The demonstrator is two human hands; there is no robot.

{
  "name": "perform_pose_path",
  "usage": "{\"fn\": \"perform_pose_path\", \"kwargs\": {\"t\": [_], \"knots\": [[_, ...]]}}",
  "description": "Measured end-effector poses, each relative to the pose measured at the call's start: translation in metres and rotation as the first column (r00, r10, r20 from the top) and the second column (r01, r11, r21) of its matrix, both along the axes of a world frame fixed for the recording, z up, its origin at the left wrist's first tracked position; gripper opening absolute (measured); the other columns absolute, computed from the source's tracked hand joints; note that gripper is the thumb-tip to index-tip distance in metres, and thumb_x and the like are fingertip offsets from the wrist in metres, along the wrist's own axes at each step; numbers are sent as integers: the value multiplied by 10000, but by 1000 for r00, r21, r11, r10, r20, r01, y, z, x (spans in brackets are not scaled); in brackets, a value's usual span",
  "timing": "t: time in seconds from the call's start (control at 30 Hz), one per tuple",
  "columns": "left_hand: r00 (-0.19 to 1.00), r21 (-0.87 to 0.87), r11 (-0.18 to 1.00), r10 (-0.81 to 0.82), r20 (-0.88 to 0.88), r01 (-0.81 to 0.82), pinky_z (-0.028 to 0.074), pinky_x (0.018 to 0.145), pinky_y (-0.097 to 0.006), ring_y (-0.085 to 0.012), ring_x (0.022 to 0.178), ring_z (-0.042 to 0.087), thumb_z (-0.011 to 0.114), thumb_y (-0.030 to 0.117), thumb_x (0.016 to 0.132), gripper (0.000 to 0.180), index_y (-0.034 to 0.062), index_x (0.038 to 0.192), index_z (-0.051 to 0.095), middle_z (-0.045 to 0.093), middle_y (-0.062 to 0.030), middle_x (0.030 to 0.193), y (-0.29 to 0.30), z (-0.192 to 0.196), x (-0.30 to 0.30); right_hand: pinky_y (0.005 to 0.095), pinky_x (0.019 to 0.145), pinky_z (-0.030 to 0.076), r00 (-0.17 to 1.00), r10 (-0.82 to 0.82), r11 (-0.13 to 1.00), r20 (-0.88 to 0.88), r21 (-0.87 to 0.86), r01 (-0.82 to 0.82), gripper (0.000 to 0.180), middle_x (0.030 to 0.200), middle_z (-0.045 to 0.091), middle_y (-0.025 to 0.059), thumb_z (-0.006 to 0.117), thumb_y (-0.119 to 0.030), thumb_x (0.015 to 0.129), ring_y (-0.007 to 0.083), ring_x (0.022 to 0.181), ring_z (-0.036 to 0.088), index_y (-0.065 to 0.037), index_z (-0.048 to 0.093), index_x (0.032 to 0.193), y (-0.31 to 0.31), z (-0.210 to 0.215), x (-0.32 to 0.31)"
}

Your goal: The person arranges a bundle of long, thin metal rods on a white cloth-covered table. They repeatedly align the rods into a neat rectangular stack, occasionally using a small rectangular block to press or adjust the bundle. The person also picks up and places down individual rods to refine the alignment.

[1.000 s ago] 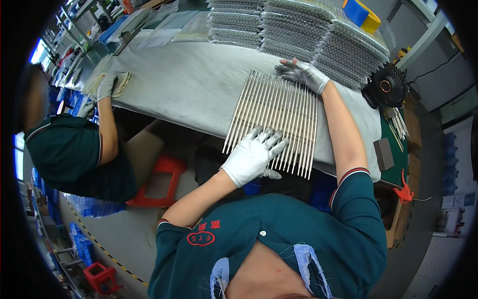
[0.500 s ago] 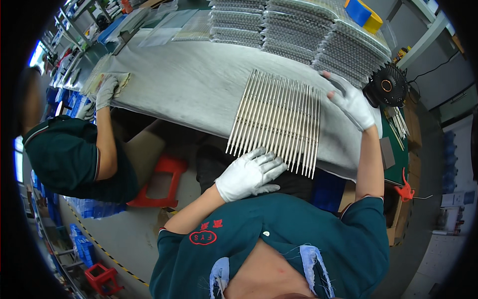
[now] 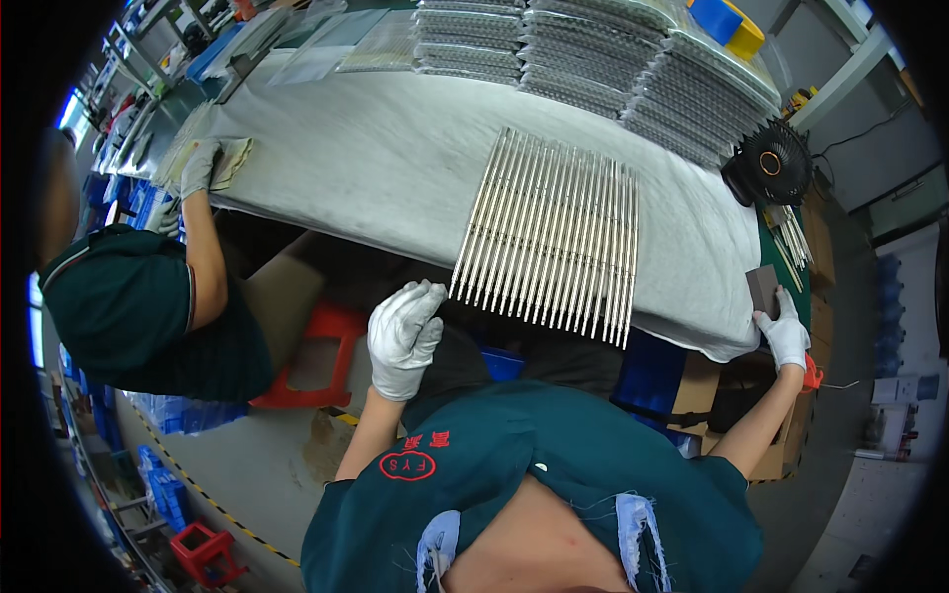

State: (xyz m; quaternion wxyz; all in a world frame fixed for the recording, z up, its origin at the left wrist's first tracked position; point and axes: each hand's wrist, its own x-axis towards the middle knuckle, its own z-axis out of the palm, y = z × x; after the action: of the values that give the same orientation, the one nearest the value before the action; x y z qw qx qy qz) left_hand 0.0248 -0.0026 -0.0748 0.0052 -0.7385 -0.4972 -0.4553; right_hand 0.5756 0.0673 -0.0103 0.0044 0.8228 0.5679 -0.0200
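A row of thin silver metal rods (image 3: 549, 237) lies side by side on the white cloth of the table (image 3: 346, 138), their near ends reaching past its edge. My left hand (image 3: 400, 341), in a white glove, is raised just left of those ends, apart from the rods. Its fingers are pressed together and bent, with nothing visible in them. At the table's right end my gloved right hand (image 3: 786, 336) grips the near edge of a flat grey block (image 3: 762, 288) between thumb and fingers.
Stacks of bubble-wrapped packs (image 3: 593, 74) line the far edge, topped by a blue and yellow tape ring (image 3: 727, 28). A black fan (image 3: 769, 163) stands at right, near loose rods (image 3: 791, 237) on a green mat. To the left, a co-worker (image 3: 148, 306) sits on a red stool (image 3: 321, 356).
My right hand has moved from beside the rods down right to the grey block, which has shifted slightly. My left hand has left the rods' near ends, moving left and closing.
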Motion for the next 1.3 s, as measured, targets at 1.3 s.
{"fn": "perform_pose_path", "kwargs": {"t": [1.3], "knots": [[862, -211, 961, -255, -437, 177, 446, 952, -424, -271, 1062, 588, 699, 473, 701, 580, 172, 1185, 590, 628, -99, 1138, 48, 25, 62, 504, 1076, 304, 724, 641, 755, -256, 42, -654, 894, 1428, 334, 307, 709, -561, 670, 443, 1298, 384, -158, 432, 1419, 112, 14, -246]]}}
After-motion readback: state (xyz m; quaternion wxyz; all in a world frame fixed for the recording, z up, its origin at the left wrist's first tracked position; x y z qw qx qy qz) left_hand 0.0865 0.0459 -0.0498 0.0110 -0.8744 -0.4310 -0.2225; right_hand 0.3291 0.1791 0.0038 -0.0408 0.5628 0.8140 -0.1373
